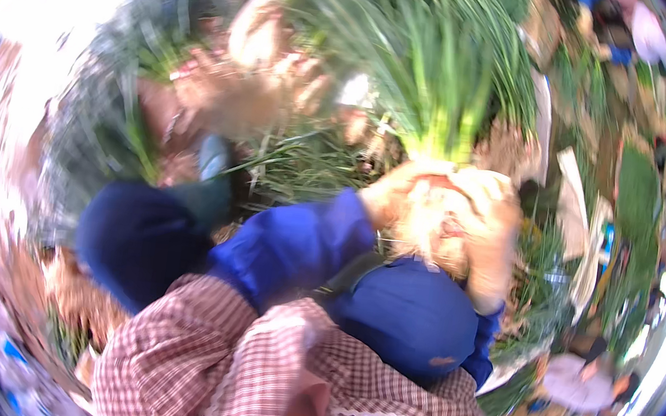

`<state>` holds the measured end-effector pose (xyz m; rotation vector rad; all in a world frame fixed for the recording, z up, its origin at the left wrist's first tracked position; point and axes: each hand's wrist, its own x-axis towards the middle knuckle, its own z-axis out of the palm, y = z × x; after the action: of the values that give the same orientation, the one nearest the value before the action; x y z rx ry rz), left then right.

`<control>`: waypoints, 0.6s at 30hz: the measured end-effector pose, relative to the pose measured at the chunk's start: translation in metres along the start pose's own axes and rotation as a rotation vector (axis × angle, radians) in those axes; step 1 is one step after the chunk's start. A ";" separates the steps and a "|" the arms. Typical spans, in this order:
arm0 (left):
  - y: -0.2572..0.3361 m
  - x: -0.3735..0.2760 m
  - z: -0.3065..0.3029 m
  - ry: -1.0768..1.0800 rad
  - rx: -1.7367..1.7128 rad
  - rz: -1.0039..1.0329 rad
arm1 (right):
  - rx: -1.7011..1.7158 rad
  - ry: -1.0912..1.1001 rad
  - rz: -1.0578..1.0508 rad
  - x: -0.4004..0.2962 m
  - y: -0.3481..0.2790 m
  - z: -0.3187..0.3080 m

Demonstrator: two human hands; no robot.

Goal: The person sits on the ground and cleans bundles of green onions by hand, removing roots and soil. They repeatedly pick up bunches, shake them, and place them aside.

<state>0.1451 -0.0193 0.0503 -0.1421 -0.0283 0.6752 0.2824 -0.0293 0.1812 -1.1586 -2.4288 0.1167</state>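
Observation:
A large bunch of green onions [446, 97] lies before me, its long green leaves fanned towards the top and its pale bases and roots towards my lap. My left hand [394, 194] is wrapped round the near side of the white bases, coming from the blue sleeve. On the other side, my right hand [486, 227] clasps the same bundle; its fingers are blurred. The roots hang just above my knee in blue trousers [413, 317]. Between the bunch and my other leg lie loose green leaves [313, 165].
More onion bunches [133, 59] stand at the left. Another person's arm [262, 24] reaches in at the top, near blurred onion roots. Onion piles [635, 208] and pale sacks [571, 200] lie at the right, with people sitting farther off.

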 end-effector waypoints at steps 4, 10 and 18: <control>-0.032 0.009 0.106 -0.294 -0.198 0.071 | -0.035 -0.090 0.030 0.024 -0.078 -0.110; -0.073 -0.077 0.216 -0.604 -0.183 0.273 | -0.113 0.029 -0.218 0.015 -0.178 -0.134; -0.041 -0.232 0.243 -0.406 0.288 0.735 | 0.092 -0.140 -0.389 -0.010 -0.280 -0.049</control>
<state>-0.0277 -0.1662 0.3011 0.2815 -0.2779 1.4241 0.1073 -0.2226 0.2951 -0.6407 -2.6906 0.1906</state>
